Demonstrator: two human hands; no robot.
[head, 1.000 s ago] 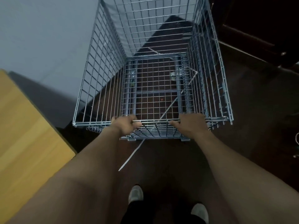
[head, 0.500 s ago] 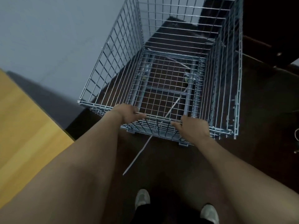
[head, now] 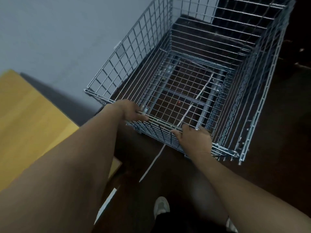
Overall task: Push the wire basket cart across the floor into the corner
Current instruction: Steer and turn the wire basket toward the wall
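The silver wire basket cart (head: 252,115) stands on the dark floor, angled up and to the right, with its left side close to the grey wall. Nothing lies inside it; the floor shows through the mesh bottom. My left hand (head: 129,111) is wrapped around the near top rail of the cart at its left part. My right hand (head: 193,138) rests on the same rail further right, fingers curled over the wire.
A yellow wooden tabletop (head: 30,125) fills the left side, its corner near my left arm. The grey wall (head: 58,31) runs behind the cart. A pale strip (head: 151,165) lies on the dark floor under the cart. My white shoes (head: 161,207) show below.
The cart has swung and rolled to the right and away, now sitting more diagonal along the wall. Both hands stayed on the near rail and followed it.
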